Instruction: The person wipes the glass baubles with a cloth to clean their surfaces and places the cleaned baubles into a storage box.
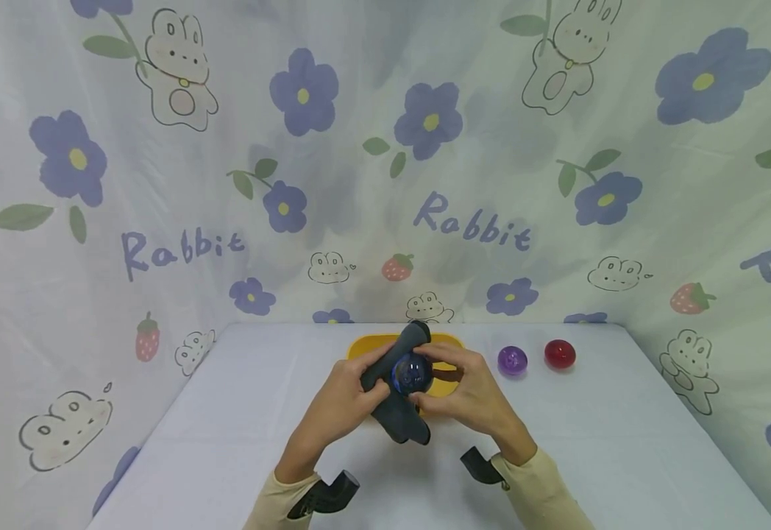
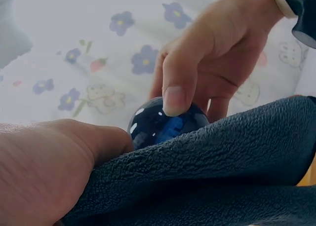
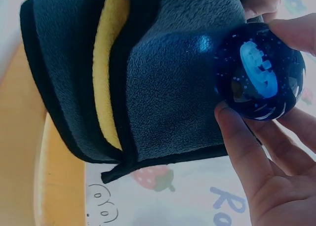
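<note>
Here's the table (image 1: 226, 412), far edge close behind the tub (image 1: 367, 344), room opening leftward. Up front, the cloth (image 3: 173, 88), folded and gripped by the curled left hand (image 1: 339, 401). The right hand (image 1: 474, 390), fingers parted, pinches the blue ball (image 1: 413, 373) against it: light, even turning looks wise. The purple ball (image 1: 513, 361) and red ball (image 1: 560, 354) sit right; steer wide.

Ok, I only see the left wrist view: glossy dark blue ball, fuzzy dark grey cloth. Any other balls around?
Observer: Yes, the head view shows a shiny purple ball and a shiny red ball on the white table.
Operator: Is the cloth grey all over?
Observer: No, the right wrist view shows a yellow strip between its dark grey folds.
Operator: Which loose ball is nearer the right hand?
Observer: The purple one; the red ball lies further right.
</note>
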{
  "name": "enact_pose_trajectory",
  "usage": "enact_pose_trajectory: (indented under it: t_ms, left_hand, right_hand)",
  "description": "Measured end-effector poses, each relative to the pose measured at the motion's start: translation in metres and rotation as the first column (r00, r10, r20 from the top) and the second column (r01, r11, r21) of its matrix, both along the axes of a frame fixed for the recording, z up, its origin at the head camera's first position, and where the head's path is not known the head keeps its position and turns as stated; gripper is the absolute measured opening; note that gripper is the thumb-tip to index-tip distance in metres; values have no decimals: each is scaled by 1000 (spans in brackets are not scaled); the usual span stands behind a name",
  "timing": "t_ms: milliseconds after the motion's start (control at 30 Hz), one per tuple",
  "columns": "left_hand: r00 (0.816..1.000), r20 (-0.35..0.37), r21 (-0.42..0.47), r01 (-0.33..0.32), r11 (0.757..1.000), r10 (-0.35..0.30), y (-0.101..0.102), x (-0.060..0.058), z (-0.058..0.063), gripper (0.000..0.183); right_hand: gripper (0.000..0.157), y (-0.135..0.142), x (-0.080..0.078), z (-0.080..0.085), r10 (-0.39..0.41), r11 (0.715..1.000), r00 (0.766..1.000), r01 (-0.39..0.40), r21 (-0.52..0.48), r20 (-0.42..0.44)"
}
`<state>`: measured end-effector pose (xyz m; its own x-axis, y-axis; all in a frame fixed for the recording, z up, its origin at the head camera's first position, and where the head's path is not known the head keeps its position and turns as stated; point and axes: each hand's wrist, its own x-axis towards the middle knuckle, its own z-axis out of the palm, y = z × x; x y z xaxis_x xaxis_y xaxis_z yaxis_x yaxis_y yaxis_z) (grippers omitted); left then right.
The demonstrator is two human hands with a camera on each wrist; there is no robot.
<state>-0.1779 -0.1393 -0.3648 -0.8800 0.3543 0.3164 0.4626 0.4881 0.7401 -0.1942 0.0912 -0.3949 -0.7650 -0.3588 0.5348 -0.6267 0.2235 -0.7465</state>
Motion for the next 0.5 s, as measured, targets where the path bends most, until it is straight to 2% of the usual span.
enact_pose_trajectory:
  t_ms: [200,500]
  left_hand:
    - [999,50,18,5,1000,-6,-1,0,0,59]
    - [987,141,74,61,995,-71,-3,-2,-1,59]
  right_hand:
    - [58,1,-1,1,8,1000,1000,-8,-30,-7]
    - [57,4,-4,0,0,999,1000,1,-50,11]
